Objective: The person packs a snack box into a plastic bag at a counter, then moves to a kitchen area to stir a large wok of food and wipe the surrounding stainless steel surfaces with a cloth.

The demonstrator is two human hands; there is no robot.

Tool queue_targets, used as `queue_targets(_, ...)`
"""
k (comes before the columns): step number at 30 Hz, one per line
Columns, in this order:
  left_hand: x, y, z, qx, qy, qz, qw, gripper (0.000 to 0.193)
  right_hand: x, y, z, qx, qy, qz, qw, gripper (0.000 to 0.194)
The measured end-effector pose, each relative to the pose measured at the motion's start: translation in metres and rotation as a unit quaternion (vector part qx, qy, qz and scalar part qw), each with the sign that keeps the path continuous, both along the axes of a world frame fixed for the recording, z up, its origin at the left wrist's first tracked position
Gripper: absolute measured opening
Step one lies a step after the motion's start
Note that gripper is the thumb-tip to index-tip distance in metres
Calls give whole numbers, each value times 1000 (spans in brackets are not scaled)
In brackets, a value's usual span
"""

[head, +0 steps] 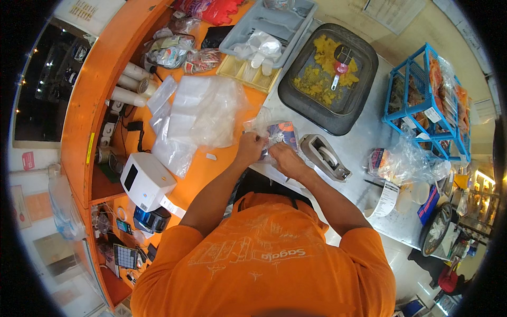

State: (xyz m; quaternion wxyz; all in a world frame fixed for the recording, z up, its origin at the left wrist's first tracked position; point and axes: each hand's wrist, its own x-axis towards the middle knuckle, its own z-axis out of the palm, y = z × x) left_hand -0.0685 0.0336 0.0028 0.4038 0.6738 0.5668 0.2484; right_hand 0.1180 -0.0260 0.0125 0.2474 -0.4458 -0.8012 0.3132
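At the counter's front edge, my left hand [252, 147] pinches the gathered top of a clear plastic bag [262, 123]. Close on its right, my right hand [286, 157] has its fingers closed on the same bag. Partly covered by the bag and my hands lies a blue and orange printed packet [286, 130]; whether it is inside the bag, I cannot tell. A grey tape dispenser [325, 157] stands just right of my right hand. Left of my hands, a stack of clear plastic bags [198, 111] is spread on the orange counter [206, 168].
A dark roasting pan [289, 95] with yellow food and a scoop sits behind the dispenser. Blue baskets [408, 107] of packets and a filled clear bag [404, 164] are at right. A white label printer [148, 182] stands left, a grey cutlery tray [307, 29] at the back.
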Motion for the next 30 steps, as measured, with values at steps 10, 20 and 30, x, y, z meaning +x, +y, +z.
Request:
queue_targets(10, 0, -3, 17, -69, 1, -27, 997, 33, -9, 16, 40, -115, -110, -126, 979, 10)
queue_targets(20, -4, 0, -16, 178, 44, -148, 972, 26, -11, 14, -10, -114, 141, -193, 964, 9)
queue_targets(30, 11, -43, 15, 18, -51, 165, 985, 24, 32, -123, 14, -219, 119, -358, 899, 25)
